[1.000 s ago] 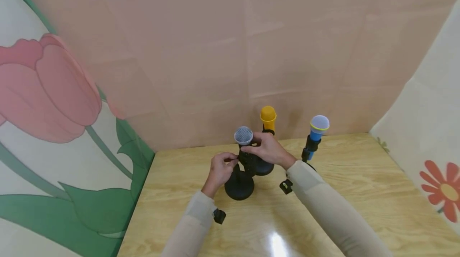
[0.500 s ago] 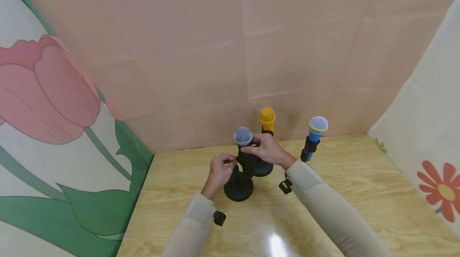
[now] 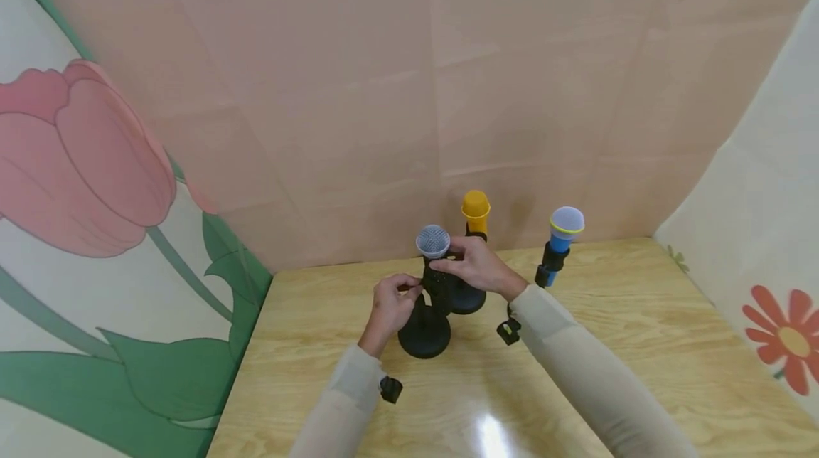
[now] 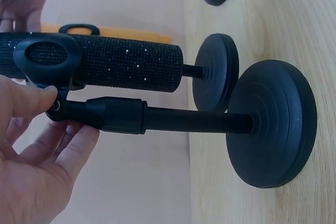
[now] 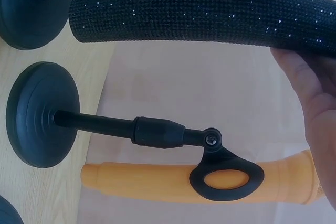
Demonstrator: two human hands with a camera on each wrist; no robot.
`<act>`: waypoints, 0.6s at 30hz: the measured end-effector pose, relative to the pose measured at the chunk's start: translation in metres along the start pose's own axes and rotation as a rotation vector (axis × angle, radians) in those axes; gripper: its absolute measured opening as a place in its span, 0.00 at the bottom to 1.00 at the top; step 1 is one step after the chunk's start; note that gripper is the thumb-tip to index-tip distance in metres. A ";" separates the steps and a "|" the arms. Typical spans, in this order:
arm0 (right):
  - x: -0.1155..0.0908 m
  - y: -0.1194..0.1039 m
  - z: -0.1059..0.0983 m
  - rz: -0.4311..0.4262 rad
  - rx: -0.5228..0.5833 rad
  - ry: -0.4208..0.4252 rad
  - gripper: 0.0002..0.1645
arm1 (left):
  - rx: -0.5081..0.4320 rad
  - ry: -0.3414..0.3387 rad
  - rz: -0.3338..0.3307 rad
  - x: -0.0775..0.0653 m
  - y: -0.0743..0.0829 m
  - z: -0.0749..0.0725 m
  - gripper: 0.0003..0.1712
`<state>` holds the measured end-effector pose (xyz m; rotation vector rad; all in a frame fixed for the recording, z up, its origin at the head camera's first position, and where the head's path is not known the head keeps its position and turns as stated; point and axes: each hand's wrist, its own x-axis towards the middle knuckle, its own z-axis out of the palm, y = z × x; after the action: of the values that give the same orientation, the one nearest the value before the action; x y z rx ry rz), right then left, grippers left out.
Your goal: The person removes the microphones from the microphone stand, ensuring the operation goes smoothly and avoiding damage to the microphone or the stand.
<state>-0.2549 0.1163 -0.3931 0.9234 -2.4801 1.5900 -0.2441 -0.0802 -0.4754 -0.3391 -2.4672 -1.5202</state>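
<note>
A black microphone with glittery dots and a silver mesh head sits in the ring-shaped clip of a black microphone stand. My left hand pinches this stand at the joint just below the clip, thumb on one side and fingers on the other. With the thumb and fingers of my right hand, I grip the microphone just under its head. The stand's round base rests on the wooden table. In the right wrist view, only part of the right hand shows.
Close behind stands a second stand holding a yellow microphone. A blue microphone with a pale head is on another stand farther right. Pinkish cloth hangs behind the table, and flower-printed panels flank it.
The hands, microphone and stand keep the same positions across the frames. Only the head view shifts very slightly.
</note>
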 end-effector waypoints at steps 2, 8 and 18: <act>0.002 0.011 0.001 0.005 0.007 0.006 0.20 | 0.002 0.005 0.009 0.000 0.001 0.000 0.04; 0.007 0.031 0.001 -0.025 0.016 -0.005 0.21 | 0.006 0.014 0.024 -0.001 0.003 0.001 0.04; 0.010 0.023 -0.004 -0.012 0.001 -0.032 0.21 | 0.019 0.010 0.000 -0.001 0.001 0.001 0.04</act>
<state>-0.2757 0.1222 -0.4066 0.9699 -2.4901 1.5860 -0.2433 -0.0790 -0.4753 -0.3274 -2.4726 -1.4940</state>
